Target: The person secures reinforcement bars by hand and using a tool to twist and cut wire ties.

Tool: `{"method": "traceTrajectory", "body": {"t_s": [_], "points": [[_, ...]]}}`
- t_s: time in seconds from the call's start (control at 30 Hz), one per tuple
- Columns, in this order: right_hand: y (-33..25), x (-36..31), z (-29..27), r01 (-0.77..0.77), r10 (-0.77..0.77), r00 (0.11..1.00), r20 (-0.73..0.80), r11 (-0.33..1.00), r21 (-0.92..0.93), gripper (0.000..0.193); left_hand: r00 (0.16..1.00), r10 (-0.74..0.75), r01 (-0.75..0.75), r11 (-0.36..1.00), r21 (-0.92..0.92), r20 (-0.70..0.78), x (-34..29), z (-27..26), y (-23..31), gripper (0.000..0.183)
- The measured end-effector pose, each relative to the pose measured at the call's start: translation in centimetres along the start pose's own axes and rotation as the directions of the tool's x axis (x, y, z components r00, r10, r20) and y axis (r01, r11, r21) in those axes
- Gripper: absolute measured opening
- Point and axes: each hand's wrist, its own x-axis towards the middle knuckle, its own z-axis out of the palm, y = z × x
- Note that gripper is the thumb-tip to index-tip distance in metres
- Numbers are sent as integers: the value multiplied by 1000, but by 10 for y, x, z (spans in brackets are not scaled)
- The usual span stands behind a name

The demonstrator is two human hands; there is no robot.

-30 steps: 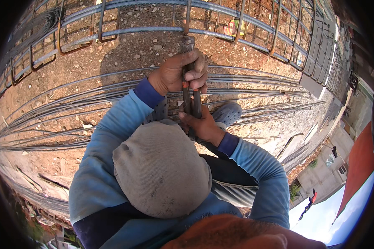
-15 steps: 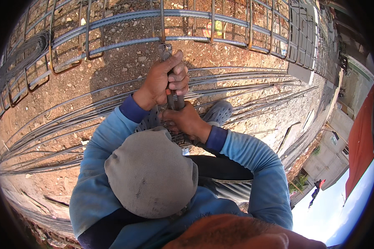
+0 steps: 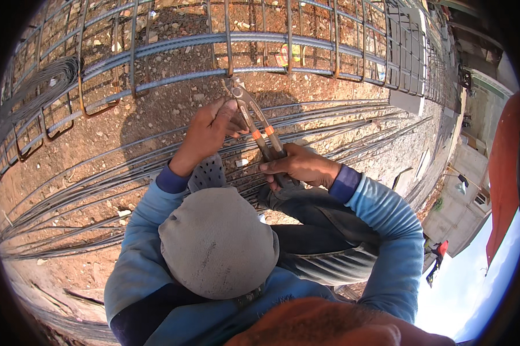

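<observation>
A pair of end-cutting pliers with dark handles and orange bands slants from the cage's lower bar down to my right. My right hand is closed round the lower ends of its handles. Beside the pliers' head, my left hand is closed with bent fingers, its thumb tip close against the tool. Whatever those fingers pinch is hidden. The jaws are up at the lower rebar of the cage, just below a vertical stirrup. Any tie wire there is too small to make out.
Long loose steel rods lie across the stony ground under my hands. A coil of thin wire rests at the cage's left. A grey block stands at the right. A grey cap and bent knees fill the lower middle.
My right hand has moved right and the pliers' handles now lean right and stand apart. My left hand has slipped off the handles to the left of the head.
</observation>
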Motion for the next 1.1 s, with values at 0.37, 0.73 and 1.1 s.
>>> {"method": "traceTrajectory", "body": {"t_s": [0.37,0.73,1.1], "points": [[-50,-51,-29,-41,-437,865,-245,424,-905,27,960,275,-165,690,705,-44,-7,-16,13,31],[-116,-56,-86,79,-443,895,60,25,-997,32,909,383,-77,548,833,-168,-43,-47,107,32],[-90,-24,-109,27,-704,637,315,-388,-921,20,813,412,-171,844,508,-411,42,47,218,47]]}}
